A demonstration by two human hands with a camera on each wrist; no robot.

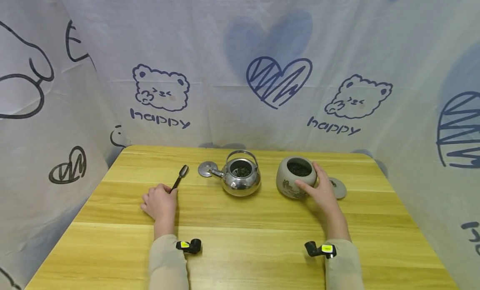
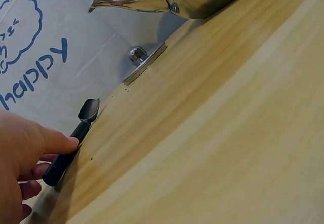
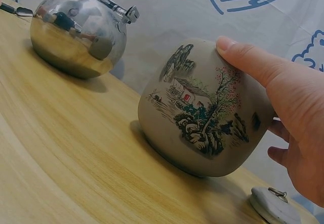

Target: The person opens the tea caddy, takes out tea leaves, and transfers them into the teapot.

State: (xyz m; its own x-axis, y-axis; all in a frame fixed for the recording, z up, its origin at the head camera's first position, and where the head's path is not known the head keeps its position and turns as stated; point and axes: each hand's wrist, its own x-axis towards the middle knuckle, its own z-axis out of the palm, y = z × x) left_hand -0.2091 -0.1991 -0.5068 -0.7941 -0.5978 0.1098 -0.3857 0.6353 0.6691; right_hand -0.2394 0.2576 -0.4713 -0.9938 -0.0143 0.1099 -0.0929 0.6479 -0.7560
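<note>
At the left of the head view, my left hand [image 1: 162, 203] pinches the black handle of a small tea scoop [image 1: 183, 171]. In the left wrist view the thumb lies along the handle of the scoop [image 2: 89, 110], low at the tabletop. My right hand [image 1: 323, 191] grips the side of a grey tea jar [image 1: 286, 182], thumb near the rim. Dark tea leaves [image 1: 299, 169] show inside the jar, and a painted landscape decorates its wall [image 3: 202, 107]. Between the hands stands a shiny metal teapot [image 1: 241, 186], uncovered, with some leaves [image 1: 241, 171] inside.
The teapot's metal lid [image 1: 207, 168] lies left of its spout. Behind the right hand is the jar's grey lid [image 1: 338, 188], flat on the wooden table [image 1: 240, 240]. A white printed cloth [image 1: 217, 94] hangs along the back and sides.
</note>
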